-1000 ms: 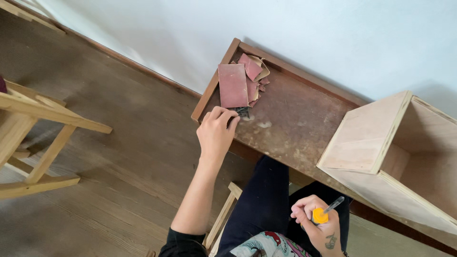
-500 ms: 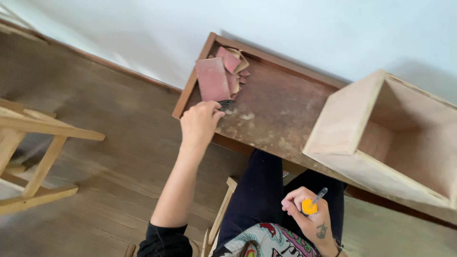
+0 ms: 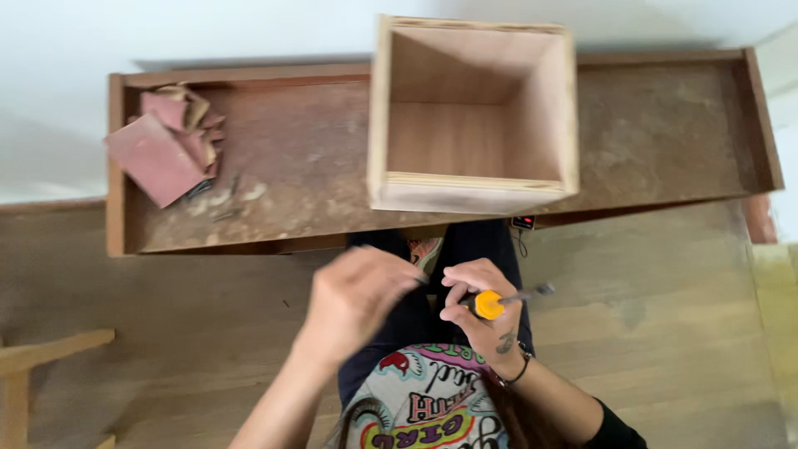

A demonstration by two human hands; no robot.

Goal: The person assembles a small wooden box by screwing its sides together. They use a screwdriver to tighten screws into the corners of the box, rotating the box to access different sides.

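Plywood box (image 3: 474, 116) squares above yellow-handled screwdriver (image 3: 499, 301).

A yellow-orange handle is being shown on the screwdriver (image 3: 499, 302); beyond it, a pale tan box (image 3: 474, 116) and reddish-brown sandpaper sheets (image 3: 162, 150) are being displayed.

Single head-worn view, looking steeply down from above the person's lap. Near edge shows the hands (image 3: 416, 303) close below the lens, over the knees. Farther out lies the long counter (image 3: 665, 125) running left to right against the pale wall, open wooden box (image 3: 474, 116) mid-frame. Wooden floor (image 3: 665, 333) fills right and left near ground.
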